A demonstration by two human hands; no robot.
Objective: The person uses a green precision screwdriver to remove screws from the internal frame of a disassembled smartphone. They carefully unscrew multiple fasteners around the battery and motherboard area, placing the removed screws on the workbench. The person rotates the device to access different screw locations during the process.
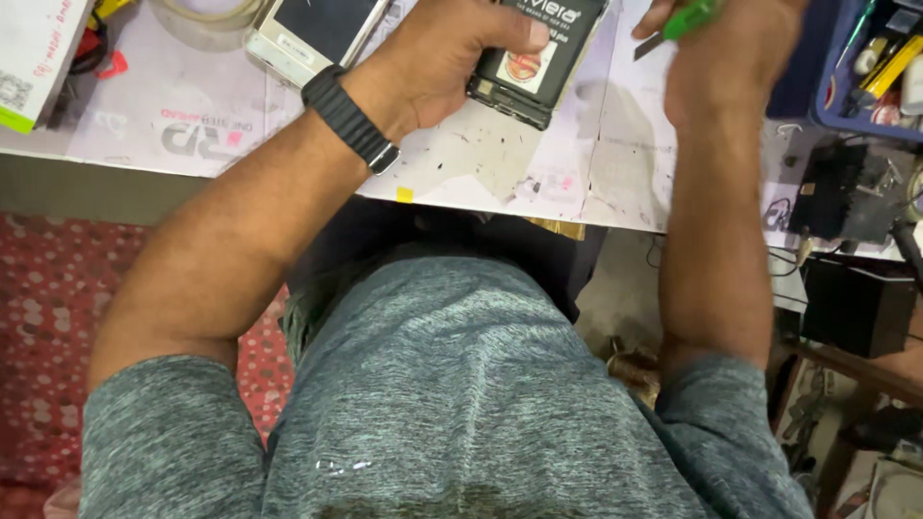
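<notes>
From the head camera, a blue tray (835, 96) at the table's far right corner holds small tools, one of them yellow. A white box (34, 53) with a green edge lies at the far left. The left hand (437, 58) is clamped around an opened black phone (538, 62), its back bearing a white-and-red label, held just above the white table (596, 163). The right hand (735, 48) is closed on a green-handled tool (683, 21) beside it.

I take the table (500, 178) as landmark: on it, at its far edge, my left hand (437, 62) grips a phone (538, 58); another phone (317, 29) lies left, my right hand (731, 53) with a tool (678, 24) right.
</notes>
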